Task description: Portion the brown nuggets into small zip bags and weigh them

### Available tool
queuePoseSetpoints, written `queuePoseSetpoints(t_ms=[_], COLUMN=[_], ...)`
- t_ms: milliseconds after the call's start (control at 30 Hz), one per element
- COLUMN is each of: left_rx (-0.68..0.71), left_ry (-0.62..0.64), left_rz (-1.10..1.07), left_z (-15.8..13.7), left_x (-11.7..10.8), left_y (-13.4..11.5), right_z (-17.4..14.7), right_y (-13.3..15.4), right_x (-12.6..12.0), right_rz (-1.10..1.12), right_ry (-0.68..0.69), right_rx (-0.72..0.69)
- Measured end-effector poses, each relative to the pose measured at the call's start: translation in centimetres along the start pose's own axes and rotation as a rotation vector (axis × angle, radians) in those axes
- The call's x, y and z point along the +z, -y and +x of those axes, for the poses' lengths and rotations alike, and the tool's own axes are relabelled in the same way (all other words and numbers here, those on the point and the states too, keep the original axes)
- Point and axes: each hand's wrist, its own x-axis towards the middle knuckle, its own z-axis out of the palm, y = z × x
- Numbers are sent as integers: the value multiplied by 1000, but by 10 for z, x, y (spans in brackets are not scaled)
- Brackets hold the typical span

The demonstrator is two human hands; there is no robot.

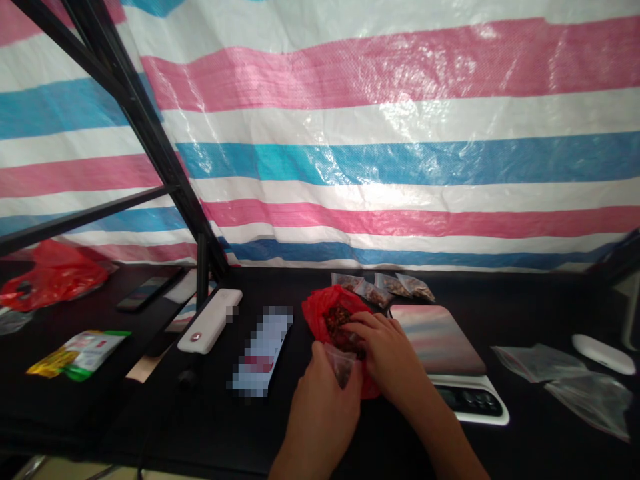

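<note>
My left hand [325, 407] is closed on a small clear zip bag [344, 365], its mouth turned up towards the other hand. Just beyond it lies an opened red plastic bag [315, 312] with dark brown dried bits [337, 317] in it. Over these bits my right hand [393, 350] reaches in from the right, fingers bent and close together; what the fingertips hold is hidden. Right of the red bag stands a white kitchen scale [443, 340] with a dark display. Behind the bag lie several filled small zip bags [393, 285].
Clear zip bags [545, 363] and a white case [604, 353] lie at the right. Leftward are a blurred-out packet [265, 353], a white power bank [213, 320], a phone [150, 290], a green-yellow packet [93, 350] and another red bag [55, 273]. A black frame [165, 167] rises at left.
</note>
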Motion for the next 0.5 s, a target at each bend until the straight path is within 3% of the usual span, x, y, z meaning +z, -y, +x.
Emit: queuePoseSetpoints(t_ms=[100, 367, 500], left_rx=[58, 76, 118], left_ry=[45, -99, -145], left_rz=[-162, -424, -534], left_z=[1, 21, 20], left_x=[6, -3, -11], left_y=[2, 1, -1], right_z=[0, -3, -3], right_y=[0, 9, 9], right_x=[-1, -15, -19], right_rz=[49, 140, 60], right_ry=[24, 150, 160], right_rx=[10, 46, 112])
